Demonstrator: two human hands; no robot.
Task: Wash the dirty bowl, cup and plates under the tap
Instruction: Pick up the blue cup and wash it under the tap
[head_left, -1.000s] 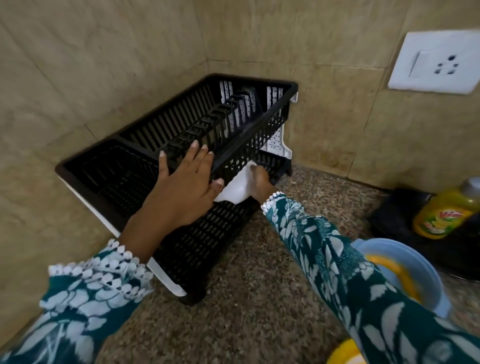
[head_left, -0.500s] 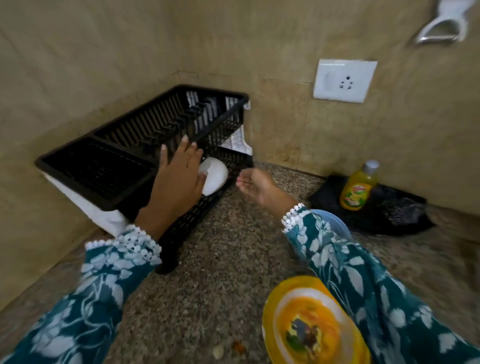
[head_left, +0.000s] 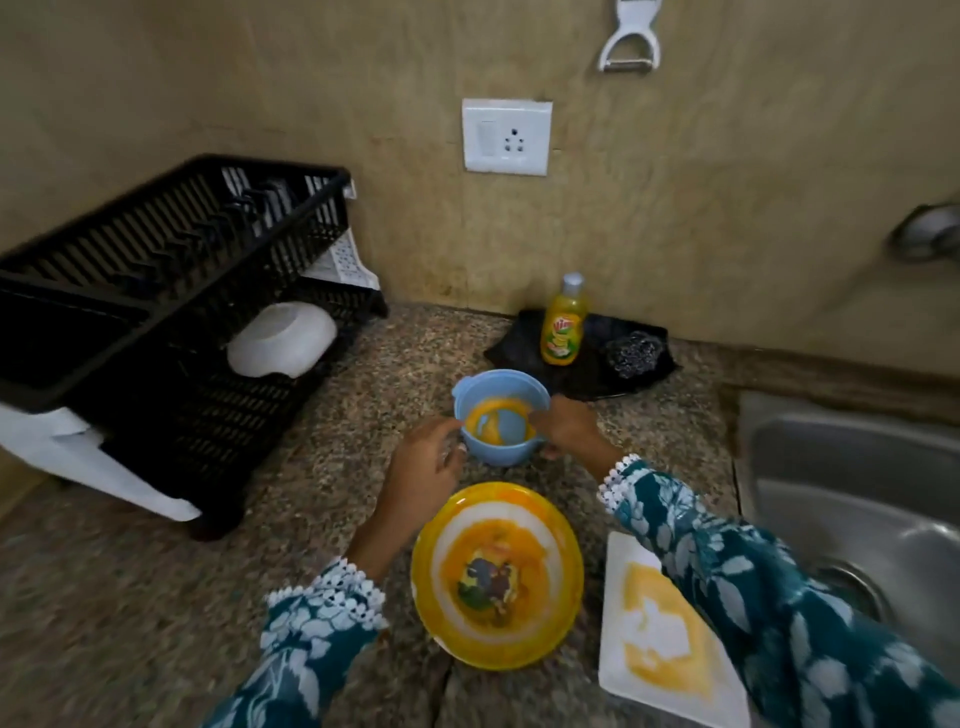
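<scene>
A moment ago both hands were up at the black dish rack (head_left: 171, 270), putting in the white cup (head_left: 283, 340); now the cup lies on its side in the lower part of the rack, and the hands have come down to the blue bowl (head_left: 501, 415) on the counter (head_left: 156, 597); so it looks like the cup is done and the bowl is next.

The left hand (head_left: 423, 480) is at the left side of the bowl, its fingers curled near the rim; the picture is blurry, so I cannot tell if they hold it yet. The right hand (head_left: 563, 428) is at the right side, its fingers curled over the rim and pinching it.

The bowl is light blue with yellow mess smeared inside; it sits upright, between the yellow plate (head_left: 496, 574) and the soap bottle (head_left: 563, 322).

The yellow plate is round and lies just in front of the bowl; it has orange mess and dark bits in the middle. The white plate (head_left: 660, 639) is square with a yellow smear; it lies beside the round one, partly under the right sleeve, near the sink (head_left: 852, 499).

I think the bowl and both plates are not yet washed.
</scene>
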